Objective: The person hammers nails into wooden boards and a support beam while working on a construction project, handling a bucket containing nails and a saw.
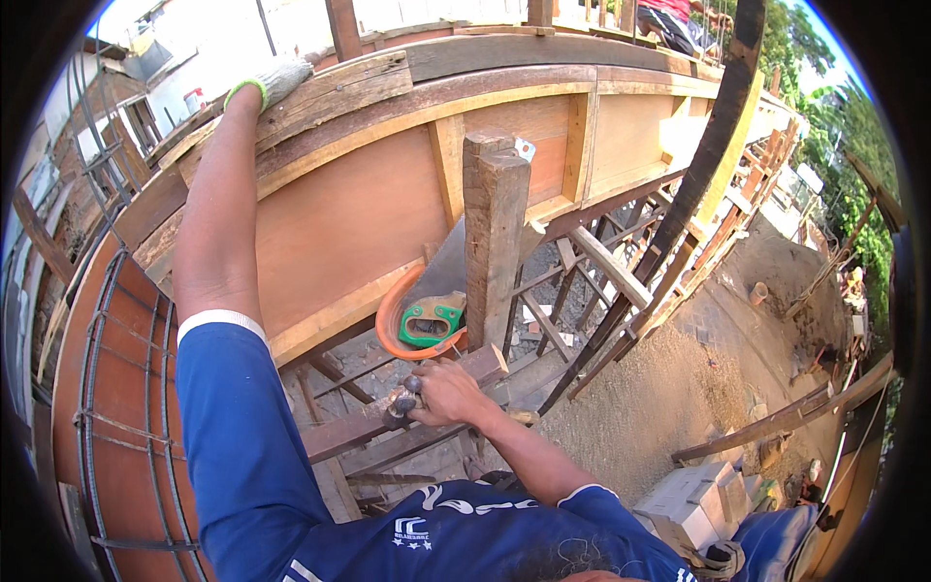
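Observation:
My left hand (278,80), in a grey glove with a green cuff, reaches far up and grips the top of a weathered plank (339,97) on the curved wooden formwork; its fingertips are partly hidden. Lower down, my bare right hand (446,393) is closed around a hammer (400,403). The dark metal head shows left of the hand, close over a wooden crosspiece (339,436). Just beyond the right hand, a handsaw (427,322) with a green handle sits in an orange bowl-shaped container (390,315). An upright post (497,223) hides part of its blade.
The plywood formwork (339,218) curves across to the right. A rebar cage (126,417) lies along the left side. A long dark timber (698,194) slants down on the right, above scaffold struts (611,267). Far below is sandy ground (640,388) with pale boxes (698,500).

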A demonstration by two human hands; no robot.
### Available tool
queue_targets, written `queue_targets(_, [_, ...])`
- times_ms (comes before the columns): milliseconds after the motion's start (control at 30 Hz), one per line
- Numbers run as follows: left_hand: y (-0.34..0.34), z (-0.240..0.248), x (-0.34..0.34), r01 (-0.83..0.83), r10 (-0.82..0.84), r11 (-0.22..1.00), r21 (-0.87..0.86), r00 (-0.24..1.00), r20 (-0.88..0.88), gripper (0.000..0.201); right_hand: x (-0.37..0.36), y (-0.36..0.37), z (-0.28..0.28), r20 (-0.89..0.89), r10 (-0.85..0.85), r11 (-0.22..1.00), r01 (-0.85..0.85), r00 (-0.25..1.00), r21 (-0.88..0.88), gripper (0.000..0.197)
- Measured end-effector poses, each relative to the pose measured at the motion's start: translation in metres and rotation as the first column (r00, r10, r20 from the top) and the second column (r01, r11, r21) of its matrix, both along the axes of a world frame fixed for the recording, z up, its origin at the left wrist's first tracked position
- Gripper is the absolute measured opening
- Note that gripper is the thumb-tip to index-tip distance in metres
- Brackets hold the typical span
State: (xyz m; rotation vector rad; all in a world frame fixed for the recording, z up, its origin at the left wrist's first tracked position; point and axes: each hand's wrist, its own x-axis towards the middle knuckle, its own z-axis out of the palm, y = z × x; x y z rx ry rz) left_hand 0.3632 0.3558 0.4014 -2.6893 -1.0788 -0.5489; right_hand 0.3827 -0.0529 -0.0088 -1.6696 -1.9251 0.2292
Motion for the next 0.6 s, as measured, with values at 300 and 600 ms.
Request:
queue_targets(300, [-0.078, 0.003, 0.006, -0.096, 0.090, 0.987, -0.131, 0.995, -0.051, 0.093, 0.008, 0.005, 0.007, -0.033, 0.009, 0.996, -0.012, 0.999, -0.085, 0.039])
queue_targets(600, [-0.045, -0.045, -0.012, -0.028, 0.025, 0.994, -0.102, 0.999, -0.032, 0.089, 0.011, 0.002, 0.012, -0.034, 0.000, 0.992, -0.004, 0.999, -0.124, 0.034])
